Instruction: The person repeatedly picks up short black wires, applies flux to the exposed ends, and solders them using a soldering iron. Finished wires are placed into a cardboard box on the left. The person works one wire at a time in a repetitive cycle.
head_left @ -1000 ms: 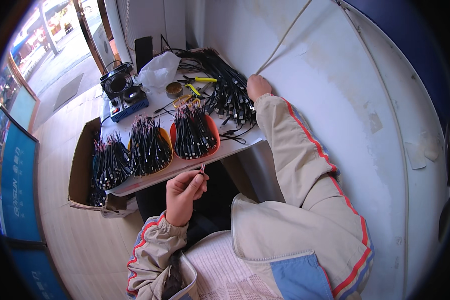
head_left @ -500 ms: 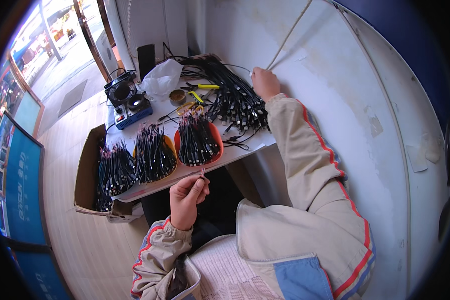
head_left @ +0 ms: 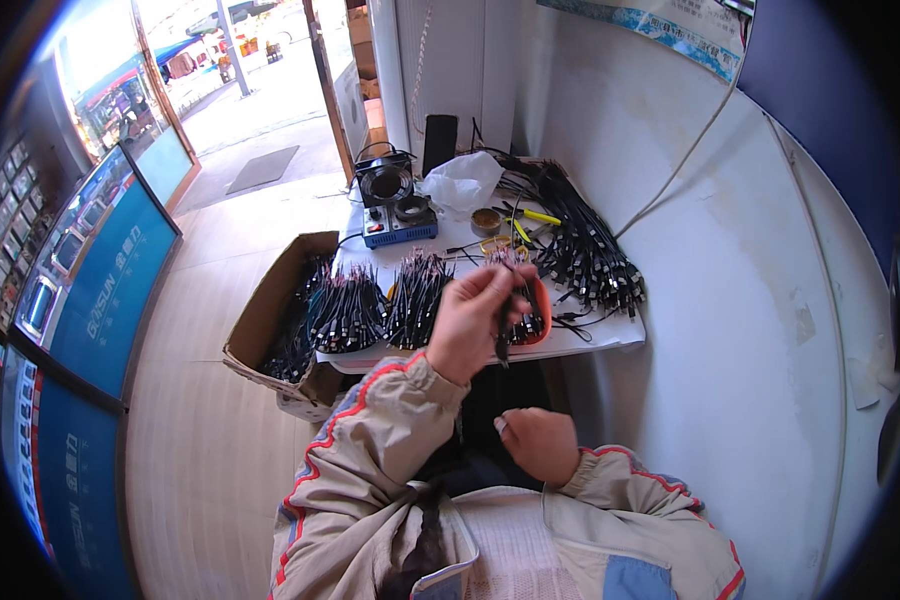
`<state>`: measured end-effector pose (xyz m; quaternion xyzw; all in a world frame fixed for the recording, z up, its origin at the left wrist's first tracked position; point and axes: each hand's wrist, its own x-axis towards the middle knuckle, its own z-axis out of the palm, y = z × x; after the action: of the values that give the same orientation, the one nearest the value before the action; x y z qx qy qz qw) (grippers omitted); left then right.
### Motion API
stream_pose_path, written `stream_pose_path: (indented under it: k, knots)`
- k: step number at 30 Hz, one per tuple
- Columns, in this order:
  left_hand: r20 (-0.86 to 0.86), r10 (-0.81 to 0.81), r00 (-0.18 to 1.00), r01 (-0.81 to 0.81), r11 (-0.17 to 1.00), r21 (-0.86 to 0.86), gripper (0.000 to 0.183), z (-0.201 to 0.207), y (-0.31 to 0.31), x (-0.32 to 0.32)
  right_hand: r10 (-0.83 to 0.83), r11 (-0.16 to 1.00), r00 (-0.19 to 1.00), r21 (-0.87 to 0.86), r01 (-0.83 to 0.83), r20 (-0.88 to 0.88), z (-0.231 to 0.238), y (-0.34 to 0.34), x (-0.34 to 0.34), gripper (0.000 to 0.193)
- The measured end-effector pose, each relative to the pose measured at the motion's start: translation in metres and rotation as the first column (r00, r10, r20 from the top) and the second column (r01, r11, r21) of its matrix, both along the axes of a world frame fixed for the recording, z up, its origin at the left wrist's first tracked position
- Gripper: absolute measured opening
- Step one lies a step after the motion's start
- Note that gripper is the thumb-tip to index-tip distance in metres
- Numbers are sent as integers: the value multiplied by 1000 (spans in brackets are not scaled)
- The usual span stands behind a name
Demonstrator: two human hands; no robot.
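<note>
Head view, the only one we have: the left hand (head_left: 468, 318) is up in front of the table's near edge, thumb and fingers closed in a pinch on a dark cable (head_left: 503, 342), a short length hanging below the fingers. Exact grip point and wire tips too small to read. The held cable is over the near side of the orange bowl (head_left: 545, 318), partly hiding it.

The right hand (head_left: 542, 446) is low, near the lap, well apart from the cable; fingers curled in, so we can't tell if they have hold of anything.

Left of the bowl we log a middle cable bunch (head_left: 420, 305) and a left cable bunch (head_left: 348, 315), then a cardboard box (head_left: 255, 325). Behind: blue heating unit (head_left: 400, 230), round tin (head_left: 486, 222), yellow-handled pliers (head_left: 541, 217). A cable heap (head_left: 590, 245) is to the right.

Handling, our judgement: keep the pinch light but firm, leave the ends free, lift the cable clear of the standing bunches so nothing snags, and keep the sleeve off the bunches.
</note>
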<state>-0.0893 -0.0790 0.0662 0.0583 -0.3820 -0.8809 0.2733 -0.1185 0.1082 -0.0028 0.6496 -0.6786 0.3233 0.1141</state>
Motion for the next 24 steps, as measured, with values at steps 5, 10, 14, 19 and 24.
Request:
stream_pose_path:
  k: [5, 10, 14, 19, 24]
  knots:
    - [-209, 411, 888, -456, 847, -273, 17, 30, -32, 39, 200, 967, 980, 157, -198, 2, -60, -6, 2, 17]
    - [-224, 497, 838, -542, 802, -250, 15, 22, -25, 84, 352, 856, 920, 340, -390, 170, -74, -18, 0, 16]
    - [-184, 495, 849, -526, 825, -207, 15, 5, -12, 109, 288, 835, 730, 210, -508, 619, -32, -47, -18, 17]
    - [-136, 425, 895, -444, 879, -174, 15, -8, 8, 117, 339, 886, 226, -230, -402, 913, 44, -81, -39, 18]
    - [-112, 367, 924, -382, 908, -173, 14, -11, 17, 112, 415, 854, 187, -310, -418, 890, 81, -93, -29, 23]
